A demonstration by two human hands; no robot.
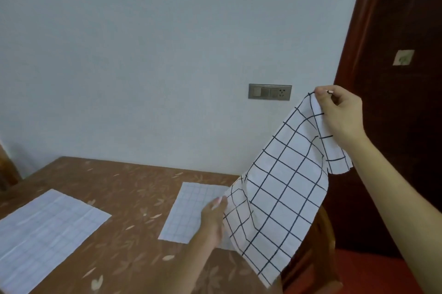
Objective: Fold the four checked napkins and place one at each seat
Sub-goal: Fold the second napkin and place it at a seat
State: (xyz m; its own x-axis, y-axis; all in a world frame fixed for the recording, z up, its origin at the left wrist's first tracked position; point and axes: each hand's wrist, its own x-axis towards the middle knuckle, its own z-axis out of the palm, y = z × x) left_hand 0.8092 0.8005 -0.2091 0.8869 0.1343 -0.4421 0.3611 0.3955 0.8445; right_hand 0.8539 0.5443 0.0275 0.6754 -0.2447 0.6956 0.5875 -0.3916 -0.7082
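Observation:
A white napkin with dark checks [279, 188] hangs in the air over the table's right end. My right hand [339, 112] pinches its top corner high up near the door frame. My left hand [214, 217] grips its lower left edge just above the table. The cloth is stretched slanting between both hands, with a loose flap drooping under my right wrist. Two pale checked napkins lie flat on the brown table [134, 198]: one [189, 212] partly behind my left hand, a larger one [45, 231] at the left.
The table has a brown leaf-patterned cover and stands against a pale wall with a switch and socket plate [269, 92]. A dark wooden door [394, 126] is at the right. A wooden chair [318, 253] stands at the table's right end, over red floor.

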